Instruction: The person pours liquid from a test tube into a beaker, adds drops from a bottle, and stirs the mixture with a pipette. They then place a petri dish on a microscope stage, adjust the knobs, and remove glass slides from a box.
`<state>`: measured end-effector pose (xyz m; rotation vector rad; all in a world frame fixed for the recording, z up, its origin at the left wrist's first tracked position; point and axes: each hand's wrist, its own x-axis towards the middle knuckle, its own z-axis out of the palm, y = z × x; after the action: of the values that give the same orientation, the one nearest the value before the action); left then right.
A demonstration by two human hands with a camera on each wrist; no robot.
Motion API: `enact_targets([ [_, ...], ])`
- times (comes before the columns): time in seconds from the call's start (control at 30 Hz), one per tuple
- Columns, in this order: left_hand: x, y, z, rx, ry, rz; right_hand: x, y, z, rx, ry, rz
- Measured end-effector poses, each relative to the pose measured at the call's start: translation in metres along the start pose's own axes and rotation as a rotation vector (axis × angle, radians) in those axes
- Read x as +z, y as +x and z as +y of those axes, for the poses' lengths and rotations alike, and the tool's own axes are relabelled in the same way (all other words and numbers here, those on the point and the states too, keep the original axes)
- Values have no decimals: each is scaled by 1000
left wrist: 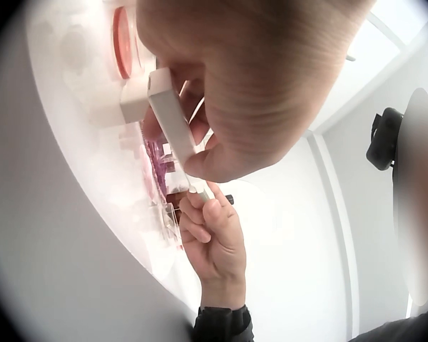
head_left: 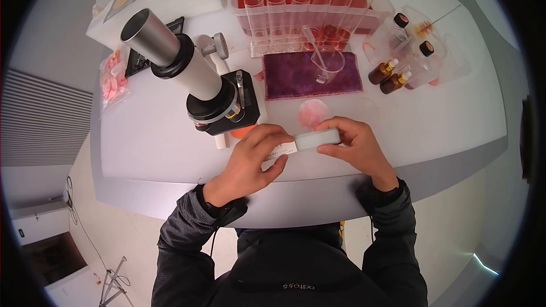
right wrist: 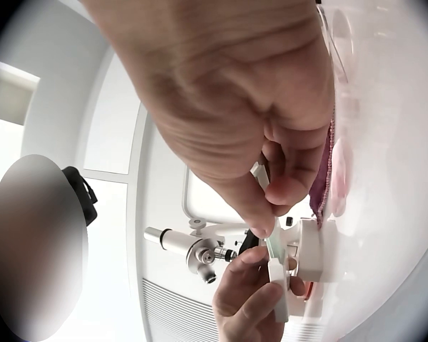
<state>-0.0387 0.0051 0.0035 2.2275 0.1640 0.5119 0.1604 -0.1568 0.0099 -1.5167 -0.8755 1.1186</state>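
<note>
In the head view my left hand grips a small white printed box, thumb on the near side and fingers over the top. My right hand pinches a pale greenish-white block between thumb and fingers. The two pieces meet end to end in front of my body, above the table. In the right wrist view, the greenish piece runs from the right fingers into the end of the white box. From the left wrist, the white box shows as a long narrow carton under my fingers.
A microscope stands at the left, beside an orange disc. Beyond my hands are a pink-stained round dish, a purple cloth bearing a beaker with a pipette, racked test tubes, and dropper bottles.
</note>
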Motion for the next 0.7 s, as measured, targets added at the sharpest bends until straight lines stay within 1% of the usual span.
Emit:
enact_targets([
  [0.07,0,0,0,3,-13,-16,-1,0,-2,18,-32,-27],
  [0.3,1,-1,1,-25,-46,-45,5,0,1,-18,-1,-38],
  [0.5,3,0,0,19,-25,-39,13,1,1,-59,-10,-41],
  [0.6,4,1,0,-31,-6,-75,14,0,2,-85,5,-32],
  [0.7,4,-1,1,-101,-50,-129,15,0,2,-105,-4,-38],
])
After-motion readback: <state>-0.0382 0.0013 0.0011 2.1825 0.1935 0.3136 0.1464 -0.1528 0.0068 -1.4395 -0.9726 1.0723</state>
